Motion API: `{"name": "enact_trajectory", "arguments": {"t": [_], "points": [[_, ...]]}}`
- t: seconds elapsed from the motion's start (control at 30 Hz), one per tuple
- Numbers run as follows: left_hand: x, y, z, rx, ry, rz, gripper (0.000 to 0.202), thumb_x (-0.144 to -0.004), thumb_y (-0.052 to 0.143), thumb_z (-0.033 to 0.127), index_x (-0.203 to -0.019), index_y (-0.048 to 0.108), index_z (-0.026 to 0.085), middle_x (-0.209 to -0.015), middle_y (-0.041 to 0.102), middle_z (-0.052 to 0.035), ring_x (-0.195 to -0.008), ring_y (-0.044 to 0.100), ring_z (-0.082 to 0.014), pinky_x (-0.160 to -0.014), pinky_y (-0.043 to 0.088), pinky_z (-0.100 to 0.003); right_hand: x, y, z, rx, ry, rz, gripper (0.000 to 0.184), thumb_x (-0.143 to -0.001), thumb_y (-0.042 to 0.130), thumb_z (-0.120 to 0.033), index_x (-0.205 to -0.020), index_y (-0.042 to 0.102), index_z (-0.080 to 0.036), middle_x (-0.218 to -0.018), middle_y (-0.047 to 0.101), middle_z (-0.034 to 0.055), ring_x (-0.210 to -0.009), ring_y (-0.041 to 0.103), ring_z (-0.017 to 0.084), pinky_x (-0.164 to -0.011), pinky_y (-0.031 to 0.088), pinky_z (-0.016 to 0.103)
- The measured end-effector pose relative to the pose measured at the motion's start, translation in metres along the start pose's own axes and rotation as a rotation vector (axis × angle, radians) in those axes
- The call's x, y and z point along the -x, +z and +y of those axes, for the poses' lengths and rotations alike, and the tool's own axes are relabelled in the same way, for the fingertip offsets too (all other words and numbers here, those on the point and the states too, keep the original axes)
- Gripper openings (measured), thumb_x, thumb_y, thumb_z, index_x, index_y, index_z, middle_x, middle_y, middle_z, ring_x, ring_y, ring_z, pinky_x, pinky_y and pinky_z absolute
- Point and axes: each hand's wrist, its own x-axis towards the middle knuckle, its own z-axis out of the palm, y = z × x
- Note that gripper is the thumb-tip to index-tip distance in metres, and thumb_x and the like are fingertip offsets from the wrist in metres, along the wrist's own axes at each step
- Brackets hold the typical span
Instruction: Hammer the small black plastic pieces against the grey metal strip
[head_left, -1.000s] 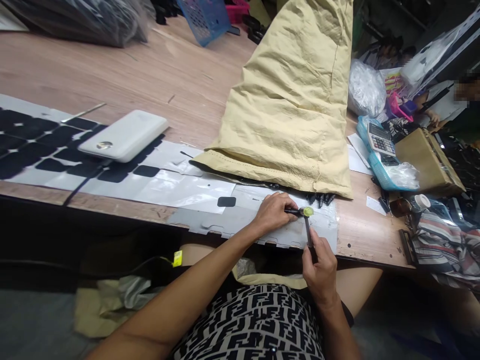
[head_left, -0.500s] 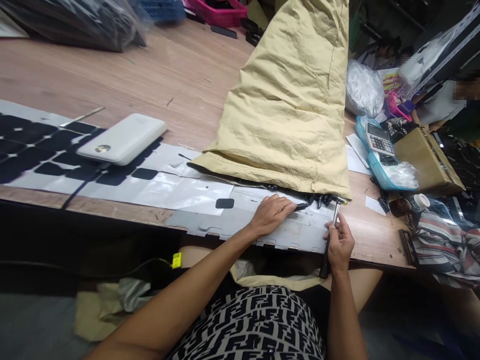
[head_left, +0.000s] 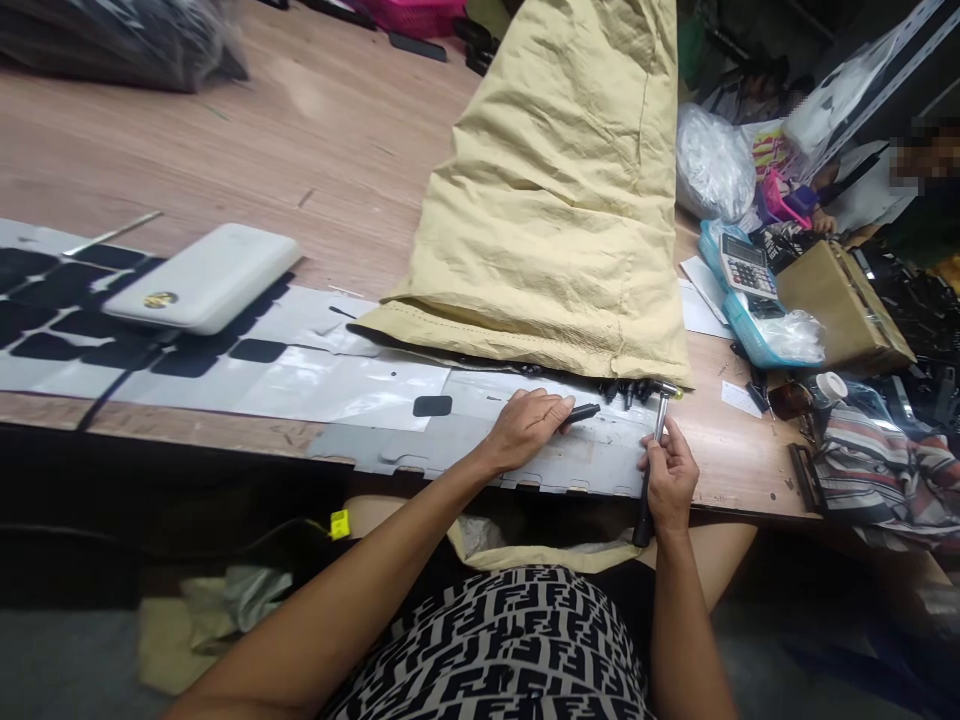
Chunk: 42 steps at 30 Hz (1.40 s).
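My left hand (head_left: 525,430) is closed on a slim black pen-like piece (head_left: 583,413), which points right above the grey sheet (head_left: 420,448). In my right hand (head_left: 670,475) is a small hammer (head_left: 661,415) with a silver shaft, a black handle and a yellowish tip on its head. The hammer head lies close to the lower edge of a large tan cloth bag (head_left: 555,250). Several similar black pieces (head_left: 628,392) poke out from under that edge, between my two hands. What else lies inside the bag is hidden.
A white power bank (head_left: 217,275) rests at left on a pale sheet with black patches. At right are a calculator (head_left: 748,268) in a blue basket (head_left: 772,345), a cardboard box (head_left: 840,310), a capped jar (head_left: 829,388) and a striped cloth (head_left: 862,470). Other people sit beyond.
The view has shifted slightly, so things appear farther left. The black piece in my left hand now shows more plainly, apart from the others. My right hand still holds the hammer near the bag's edge.
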Motion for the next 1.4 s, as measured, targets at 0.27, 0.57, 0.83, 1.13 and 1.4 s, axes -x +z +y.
{"name": "enact_trajectory", "arguments": {"t": [0.27, 0.57, 0.83, 1.13, 1.4], "points": [[0.059, 0.019, 0.011, -0.248, 0.312, -0.124, 0.024, -0.092, 0.061, 0.046, -0.09, 0.07, 0.023, -0.131, 0.059, -0.0091, -0.12, 0.047, -0.0292, -0.103, 0.033, -0.046, 0.002, 0.001, -0.001, 0.022, -0.033, -0.011, 0.053, -0.088, 0.062, -0.035, -0.136, 0.06, -0.015, -0.082, 0.067, 0.0007, -0.054, 0.055, 0.008, -0.052, 0.048, 0.023], [0.037, 0.012, 0.005, -0.303, 0.017, 0.199, 0.031, -0.094, 0.054, 0.042, -0.109, 0.068, 0.019, -0.099, 0.065, -0.009, -0.092, 0.058, -0.0245, -0.083, 0.046, -0.038, 0.002, 0.002, -0.003, 0.032, -0.042, -0.018, 0.054, -0.089, 0.06, -0.036, -0.138, 0.059, -0.014, -0.082, 0.067, 0.0012, -0.054, 0.055, 0.009, -0.051, 0.048, 0.023], [-0.016, -0.016, -0.021, -0.572, -0.213, 0.508, 0.025, -0.087, 0.063, 0.038, -0.102, 0.071, 0.019, -0.099, 0.065, -0.0123, -0.101, 0.058, -0.0333, -0.084, 0.044, -0.043, 0.003, 0.001, -0.001, 0.043, -0.053, -0.018, 0.055, -0.089, 0.06, -0.035, -0.139, 0.059, -0.013, -0.082, 0.067, 0.0016, -0.055, 0.056, 0.009, -0.052, 0.049, 0.023], [-0.008, -0.017, -0.025, -0.584, -0.102, 0.453, 0.024, -0.092, 0.058, 0.038, -0.1, 0.075, 0.024, -0.1, 0.065, -0.0116, -0.103, 0.055, -0.0339, -0.089, 0.038, -0.047, 0.002, 0.001, -0.002, 0.037, -0.047, -0.014, 0.053, -0.088, 0.06, -0.034, -0.137, 0.06, -0.014, -0.082, 0.066, 0.001, -0.054, 0.056, 0.009, -0.052, 0.05, 0.023], [-0.011, -0.022, -0.017, -0.524, -0.104, 0.392, 0.02, -0.087, 0.062, 0.033, -0.096, 0.076, 0.022, -0.096, 0.066, -0.0097, -0.1, 0.057, -0.0317, -0.087, 0.04, -0.045, 0.002, 0.002, -0.001, 0.023, -0.044, -0.012, 0.054, -0.088, 0.061, -0.034, -0.137, 0.059, -0.012, -0.081, 0.065, 0.0008, -0.054, 0.055, 0.009, -0.051, 0.048, 0.023]]}}
